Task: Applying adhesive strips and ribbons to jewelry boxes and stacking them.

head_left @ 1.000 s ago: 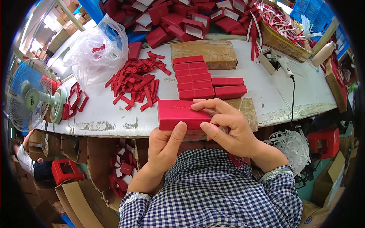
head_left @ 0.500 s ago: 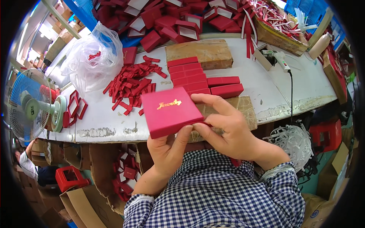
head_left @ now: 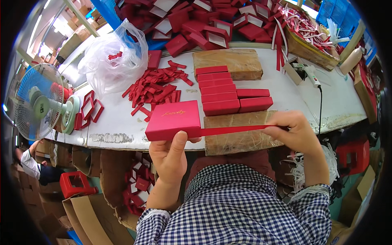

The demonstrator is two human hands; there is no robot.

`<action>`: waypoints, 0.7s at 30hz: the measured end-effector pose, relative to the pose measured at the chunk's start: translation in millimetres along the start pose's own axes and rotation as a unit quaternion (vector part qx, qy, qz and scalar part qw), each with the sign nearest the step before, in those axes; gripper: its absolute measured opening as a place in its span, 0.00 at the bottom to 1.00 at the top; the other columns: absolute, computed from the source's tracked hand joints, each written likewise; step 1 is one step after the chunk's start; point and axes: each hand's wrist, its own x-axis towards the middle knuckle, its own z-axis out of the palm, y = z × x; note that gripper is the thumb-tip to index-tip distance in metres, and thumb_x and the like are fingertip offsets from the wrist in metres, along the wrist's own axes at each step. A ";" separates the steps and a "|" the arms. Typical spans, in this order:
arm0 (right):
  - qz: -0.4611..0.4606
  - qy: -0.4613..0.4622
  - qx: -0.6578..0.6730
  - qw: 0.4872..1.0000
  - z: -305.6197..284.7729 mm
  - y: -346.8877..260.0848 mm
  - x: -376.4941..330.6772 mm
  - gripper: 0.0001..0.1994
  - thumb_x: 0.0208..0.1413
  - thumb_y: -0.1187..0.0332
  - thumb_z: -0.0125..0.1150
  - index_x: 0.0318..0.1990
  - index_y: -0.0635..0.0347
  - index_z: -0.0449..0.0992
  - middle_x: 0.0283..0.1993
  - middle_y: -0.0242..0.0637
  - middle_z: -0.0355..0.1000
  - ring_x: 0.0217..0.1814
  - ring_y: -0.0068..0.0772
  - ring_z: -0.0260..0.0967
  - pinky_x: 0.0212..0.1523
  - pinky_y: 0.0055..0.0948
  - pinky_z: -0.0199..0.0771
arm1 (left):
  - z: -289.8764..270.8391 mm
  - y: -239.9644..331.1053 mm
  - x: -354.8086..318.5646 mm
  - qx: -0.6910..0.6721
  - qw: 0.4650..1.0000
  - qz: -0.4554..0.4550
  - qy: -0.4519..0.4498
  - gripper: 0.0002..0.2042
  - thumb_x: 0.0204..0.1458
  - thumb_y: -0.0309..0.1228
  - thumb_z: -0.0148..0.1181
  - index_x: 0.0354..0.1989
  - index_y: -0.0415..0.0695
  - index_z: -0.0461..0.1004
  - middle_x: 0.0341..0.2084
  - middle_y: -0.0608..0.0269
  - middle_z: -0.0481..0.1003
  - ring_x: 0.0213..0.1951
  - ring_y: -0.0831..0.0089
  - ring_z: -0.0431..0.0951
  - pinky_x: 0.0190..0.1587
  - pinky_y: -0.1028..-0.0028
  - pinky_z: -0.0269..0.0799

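A flat red gift box point(head_left: 171, 118) with gold lettering on its lid is held above the front of the table. My left hand point(head_left: 168, 159) grips it from below, thumb on its near side. From the box's right side a red ribbon point(head_left: 234, 130) runs taut to the right. Its far end is pinched between the thumb and fingers of my right hand point(head_left: 290, 127). Just beyond the ribbon, closed red boxes point(head_left: 220, 105) stand in two rows. Under the ribbon lies a block wrapped in brown tape point(head_left: 245, 143).
Small red ribbon pieces point(head_left: 159, 87) lie heaped left of the rows, beside a clear plastic bag point(head_left: 114, 65). A fan point(head_left: 41, 104) stands at far left. Behind are a second taped block point(head_left: 228, 61) and piled open boxes point(head_left: 216, 36). A corded white tool point(head_left: 312, 75) rests at right.
My right hand has left the box and moved right, drawing the ribbon out straight. The box has shifted slightly left in my left hand.
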 end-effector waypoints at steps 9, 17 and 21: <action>0.014 -0.098 0.166 0.981 8.2 23.1 22.4 0.13 0.58 0.64 0.57 0.26 0.64 0.77 0.22 0.30 0.71 0.26 0.17 0.66 0.26 0.20 0.65 | -7.3 -5.0 -15.0 -0.348 0.916 -0.196 -0.042 0.13 0.58 0.31 0.49 0.48 0.39 0.68 0.38 0.61 0.74 0.28 0.78 0.71 0.30 0.79 0.68; 0.090 -0.164 0.236 0.954 18.4 28.1 27.6 0.17 0.61 0.59 0.54 0.28 0.64 0.77 0.23 0.26 0.70 0.28 0.15 0.65 0.32 0.18 0.68 | -13.1 -11.9 -23.9 -0.458 0.857 -0.218 -0.097 0.12 0.55 0.31 0.53 0.45 0.40 0.67 0.38 0.58 0.72 0.28 0.78 0.69 0.26 0.80 0.64; 0.047 -0.156 0.260 0.952 25.2 37.7 24.1 0.15 0.60 0.62 0.55 0.27 0.64 0.77 0.36 0.32 0.71 0.36 0.18 0.66 0.37 0.20 0.68 | -11.0 -15.8 -26.0 -0.470 0.850 -0.219 -0.089 0.14 0.54 0.32 0.55 0.46 0.39 0.67 0.37 0.59 0.72 0.26 0.79 0.68 0.25 0.82 0.63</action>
